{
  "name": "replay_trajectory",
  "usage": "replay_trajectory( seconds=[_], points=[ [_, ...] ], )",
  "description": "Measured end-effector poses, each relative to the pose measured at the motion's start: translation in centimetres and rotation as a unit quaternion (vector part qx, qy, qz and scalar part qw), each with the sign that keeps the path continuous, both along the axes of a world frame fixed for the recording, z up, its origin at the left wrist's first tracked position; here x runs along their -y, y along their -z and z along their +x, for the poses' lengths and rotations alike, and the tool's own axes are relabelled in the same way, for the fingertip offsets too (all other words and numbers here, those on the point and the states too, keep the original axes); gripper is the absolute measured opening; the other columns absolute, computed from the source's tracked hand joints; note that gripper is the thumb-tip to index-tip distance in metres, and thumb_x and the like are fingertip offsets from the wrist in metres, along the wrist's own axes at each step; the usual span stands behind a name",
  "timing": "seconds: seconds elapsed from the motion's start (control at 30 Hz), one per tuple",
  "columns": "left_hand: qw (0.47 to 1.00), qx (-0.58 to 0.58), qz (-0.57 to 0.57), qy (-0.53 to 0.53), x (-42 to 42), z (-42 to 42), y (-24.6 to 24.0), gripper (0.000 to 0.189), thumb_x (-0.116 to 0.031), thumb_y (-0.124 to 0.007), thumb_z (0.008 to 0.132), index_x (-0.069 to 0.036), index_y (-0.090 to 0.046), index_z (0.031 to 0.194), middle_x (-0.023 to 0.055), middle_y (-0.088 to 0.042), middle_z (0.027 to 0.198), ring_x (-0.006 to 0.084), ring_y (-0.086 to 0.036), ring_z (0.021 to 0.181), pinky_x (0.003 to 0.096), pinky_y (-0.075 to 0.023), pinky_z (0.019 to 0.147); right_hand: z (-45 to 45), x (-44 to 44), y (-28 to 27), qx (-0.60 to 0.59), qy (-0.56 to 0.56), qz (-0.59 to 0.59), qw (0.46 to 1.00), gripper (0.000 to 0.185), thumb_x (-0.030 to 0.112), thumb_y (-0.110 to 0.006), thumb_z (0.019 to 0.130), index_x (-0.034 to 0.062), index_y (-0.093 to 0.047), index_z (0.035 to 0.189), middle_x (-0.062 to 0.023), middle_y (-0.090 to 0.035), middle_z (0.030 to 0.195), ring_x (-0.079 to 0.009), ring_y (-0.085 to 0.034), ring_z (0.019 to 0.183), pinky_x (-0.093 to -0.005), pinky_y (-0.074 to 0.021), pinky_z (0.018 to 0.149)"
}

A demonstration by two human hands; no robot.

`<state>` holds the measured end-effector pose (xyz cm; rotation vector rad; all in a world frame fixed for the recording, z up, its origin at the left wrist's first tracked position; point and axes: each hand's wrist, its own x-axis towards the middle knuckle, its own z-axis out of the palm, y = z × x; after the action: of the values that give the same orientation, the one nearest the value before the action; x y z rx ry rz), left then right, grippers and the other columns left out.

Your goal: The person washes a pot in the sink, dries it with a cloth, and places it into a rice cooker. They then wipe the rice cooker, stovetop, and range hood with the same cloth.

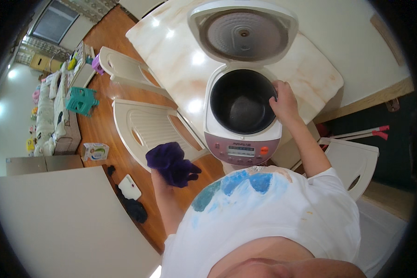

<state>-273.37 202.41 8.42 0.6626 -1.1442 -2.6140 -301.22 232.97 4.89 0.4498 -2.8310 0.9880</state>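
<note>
A Joyoung rice cooker (242, 149) stands on the marble-patterned table with its lid (245, 33) raised. Its dark inner pot (243, 102) sits in the body, with nothing in it. My right hand (284, 100) grips the right rim of the pot, the thumb over the edge. To the left of the cooker, off the table's edge, my left hand (160, 172) holds a dark purple cloth (173, 165), which covers most of the fingers. A light glows orange on the cooker's control panel.
Cream chairs (160, 128) stand along the left side of the table (173, 52), and another chair (358, 156) is at the right. A teal stool (81, 100), a box (96, 152) and a white scale-like slab (129, 187) are on the wooden floor. A wall borders the table's right.
</note>
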Motion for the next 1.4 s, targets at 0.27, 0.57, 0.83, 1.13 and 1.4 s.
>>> replay_trajectory(
  seconds=[0.27, 0.57, 0.83, 1.13, 1.4],
  points=[
    [0.968, 0.057, -0.245, 0.025, -1.6, -7.4, 0.5, 0.045, -0.035, -0.063, 0.088, -0.004, -0.059, 0.120, 0.0120, -0.064, 0.116, 0.0293, -0.063, 0.102, 0.0436, -0.0519, 0.086, 2.3, 0.9, -1.8, -0.052, -0.023, -0.164, 0.985, 0.034, 0.012, -0.068, 0.083, 0.0055, -0.057, 0.115, -0.0138, -0.051, 0.112, -0.0291, -0.057, 0.100, -0.0378, -0.0491, 0.087],
    [0.605, 0.023, -0.763, 0.228, -4.0, -12.3, -0.3, 0.024, -0.024, -0.067, 0.080, -0.004, -0.071, 0.093, 0.0114, -0.062, 0.101, 0.0317, -0.062, 0.093, 0.0405, -0.0520, 0.079, 6.2, 1.6, -1.5, -0.069, -0.125, -0.138, 0.980, 0.017, 0.008, -0.071, 0.078, 0.0058, -0.065, 0.094, -0.0120, -0.058, 0.095, -0.0299, -0.058, 0.093, -0.0360, -0.0492, 0.076],
    [0.623, 0.095, -0.716, 0.302, -3.0, -16.9, -2.1, 0.027, -0.013, -0.070, 0.068, 0.001, -0.068, 0.092, 0.0121, -0.060, 0.105, 0.0317, -0.062, 0.093, 0.0388, -0.0507, 0.081, 7.3, 1.0, -2.3, 0.061, -0.297, -0.120, 0.945, 0.020, 0.023, -0.075, 0.077, 0.0058, -0.068, 0.087, -0.0092, -0.066, 0.081, -0.0276, -0.065, 0.077, -0.0375, -0.0515, 0.068],
    [0.556, 0.063, -0.800, 0.216, -0.3, -26.1, -0.3, 0.024, -0.011, -0.067, 0.078, -0.001, -0.069, 0.100, 0.0160, -0.065, 0.102, 0.0368, -0.063, 0.093, 0.0426, -0.0509, 0.080, 6.8, 0.8, -1.9, 0.046, -0.322, -0.129, 0.937, 0.019, 0.026, -0.073, 0.078, 0.0078, -0.070, 0.082, -0.0089, -0.067, 0.079, -0.0276, -0.065, 0.075, -0.0377, -0.0523, 0.067],
    [0.370, 0.117, -0.892, 0.232, -8.3, -31.5, -0.4, 0.014, -0.014, -0.059, 0.084, -0.007, -0.070, 0.086, 0.0148, -0.068, 0.089, 0.0314, -0.069, 0.087, 0.0398, -0.0560, 0.070, 6.9, 0.9, -1.1, 0.002, -0.321, -0.140, 0.937, 0.018, 0.028, -0.071, 0.078, 0.0096, -0.069, 0.078, -0.0078, -0.065, 0.074, -0.0285, -0.064, 0.073, -0.0395, -0.0518, 0.065]
  ],
)
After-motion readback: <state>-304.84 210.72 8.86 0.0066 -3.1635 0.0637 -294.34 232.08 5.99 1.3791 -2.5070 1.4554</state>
